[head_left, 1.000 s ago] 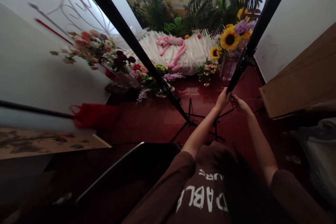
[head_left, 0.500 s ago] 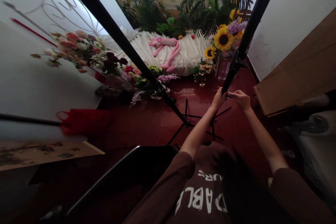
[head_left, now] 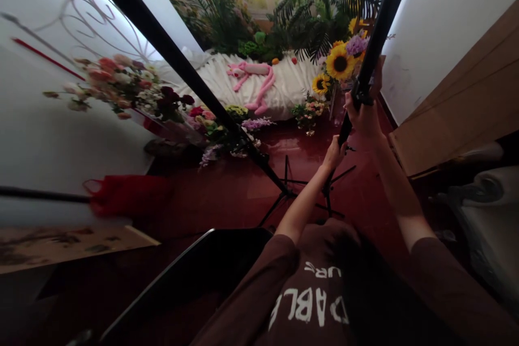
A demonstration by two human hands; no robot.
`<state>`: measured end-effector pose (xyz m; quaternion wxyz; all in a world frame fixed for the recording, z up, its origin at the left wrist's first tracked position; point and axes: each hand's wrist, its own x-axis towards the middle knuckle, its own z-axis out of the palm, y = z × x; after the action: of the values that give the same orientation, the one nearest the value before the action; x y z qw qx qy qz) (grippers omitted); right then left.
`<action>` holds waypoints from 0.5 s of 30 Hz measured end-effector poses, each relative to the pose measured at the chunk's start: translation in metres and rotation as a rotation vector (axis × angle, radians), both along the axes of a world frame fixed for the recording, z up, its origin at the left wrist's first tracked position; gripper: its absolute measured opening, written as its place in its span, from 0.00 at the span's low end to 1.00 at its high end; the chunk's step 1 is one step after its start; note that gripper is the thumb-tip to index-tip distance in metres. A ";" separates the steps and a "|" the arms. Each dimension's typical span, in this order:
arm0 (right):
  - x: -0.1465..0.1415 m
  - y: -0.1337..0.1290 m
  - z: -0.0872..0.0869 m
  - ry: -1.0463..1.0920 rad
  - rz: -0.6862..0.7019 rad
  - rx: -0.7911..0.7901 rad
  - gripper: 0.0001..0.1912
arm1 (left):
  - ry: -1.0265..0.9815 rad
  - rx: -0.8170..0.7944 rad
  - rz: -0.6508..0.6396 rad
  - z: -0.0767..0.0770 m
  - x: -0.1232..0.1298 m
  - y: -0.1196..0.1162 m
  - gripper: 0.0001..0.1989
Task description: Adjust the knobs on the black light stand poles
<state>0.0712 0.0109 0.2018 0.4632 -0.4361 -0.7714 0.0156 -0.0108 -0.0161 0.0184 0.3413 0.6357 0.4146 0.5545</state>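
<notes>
A black light stand slants up on the right, its thin legs spread on the floor. My left hand is closed around its lower tube, just above the legs. Higher up, my right hand grips the same stand at the black collar, thumb on the near left side. Some of its fingers are hidden behind the pole. A small dark knob juts out beside my left hand. To the left leans a second black stand, which neither hand touches.
White cloth carries a pink plush toy. Sunflowers are close behind the right stand; mixed flowers stand left. A brown board leans right. A dark panel lies near my left side, with a red bag beyond.
My right hand has left the small knob and moved up the stand to its collar. My left hand stays on the lower tube. The view has shifted slightly.
</notes>
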 end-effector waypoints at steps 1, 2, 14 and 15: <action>0.000 0.001 -0.008 0.009 -0.014 -0.009 0.32 | -0.002 0.013 -0.006 0.001 0.000 0.000 0.17; 0.001 0.000 -0.016 0.025 -0.031 -0.022 0.32 | -0.006 0.026 -0.014 0.002 0.000 0.000 0.19; -0.006 -0.034 -0.097 0.126 -0.085 -0.269 0.31 | 0.050 0.139 -0.072 -0.005 -0.003 0.004 0.30; -0.006 -0.035 -0.099 0.133 -0.079 -0.292 0.30 | 0.053 0.136 -0.065 -0.005 -0.003 0.004 0.30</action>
<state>0.0652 -0.0245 0.1026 0.4451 -0.5266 -0.7109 0.1381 -0.0138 -0.0120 0.0135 0.3039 0.6850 0.3642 0.5530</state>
